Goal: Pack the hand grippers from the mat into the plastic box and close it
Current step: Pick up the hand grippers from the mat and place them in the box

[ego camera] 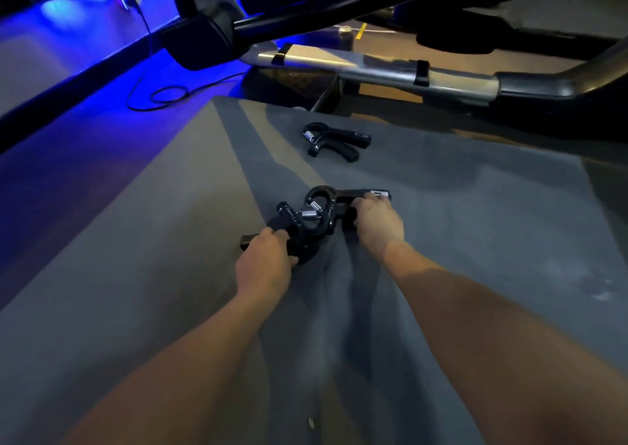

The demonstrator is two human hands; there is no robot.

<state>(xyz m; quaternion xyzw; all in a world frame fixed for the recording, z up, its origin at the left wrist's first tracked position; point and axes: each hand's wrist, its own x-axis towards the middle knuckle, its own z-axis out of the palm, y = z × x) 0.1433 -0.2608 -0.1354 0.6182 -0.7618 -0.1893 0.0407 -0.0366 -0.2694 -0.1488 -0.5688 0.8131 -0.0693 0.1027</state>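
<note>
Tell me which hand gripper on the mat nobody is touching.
The far hand gripper, lying alone near the mat's far edge. The left hand and right hand hold the others.

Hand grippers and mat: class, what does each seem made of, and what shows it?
Hand grippers: handles look like matte black plastic, dull with no glare; springs are probably steel, bright silvery coils. Mat: seems grey foam or rubber, flat, matte and faintly scuffed; which one is unclear.

I see three black hand grippers with steel springs on the grey mat (136,274). Far gripper (334,141) lies flat, upper centre. Left gripper (289,227) and right gripper (339,203) touch mid-frame, spring ends overlapping. Plastic box not visible.
</note>
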